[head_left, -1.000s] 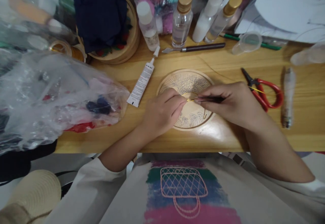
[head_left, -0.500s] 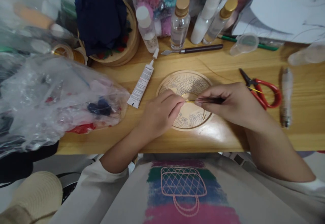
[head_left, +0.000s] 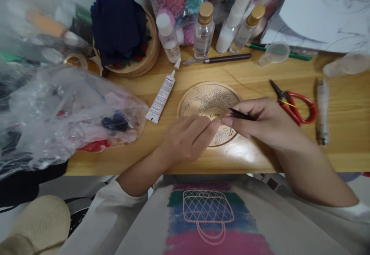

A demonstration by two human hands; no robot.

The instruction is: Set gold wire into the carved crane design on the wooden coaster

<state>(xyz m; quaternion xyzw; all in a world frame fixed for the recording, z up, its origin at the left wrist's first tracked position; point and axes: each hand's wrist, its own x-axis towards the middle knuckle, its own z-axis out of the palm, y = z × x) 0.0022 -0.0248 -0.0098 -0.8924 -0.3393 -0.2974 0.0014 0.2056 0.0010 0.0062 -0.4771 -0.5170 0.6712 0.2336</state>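
Observation:
A round wooden disc [head_left: 202, 97] with a line drawing of a bird and waves lies on the wooden table [head_left: 248, 81]. My left hand [head_left: 189, 137] rests on the disc's lower left part, fingers flat and pressed together against the wood. My right hand [head_left: 261, 122] pinches dark tweezers [head_left: 241, 115] whose tip points left over the disc's middle, close to my left fingertips. A thin gold wire [head_left: 285, 102] runs from my right hand toward the scissors.
Red-handled scissors [head_left: 293, 104] lie right of the disc, a white glue tube [head_left: 162, 95] left of it. Bottles [head_left: 204, 31], a palette knife [head_left: 218, 59], a small clear cup [head_left: 273, 52] and a round box with dark cloth [head_left: 121, 27] stand behind. A crumpled plastic bag [head_left: 63, 108] fills the left.
My left hand has slid down and flattened on the disc. The tweezers have lifted a little and tilted. The gold wire piece seen between the fingertips earlier is now hidden.

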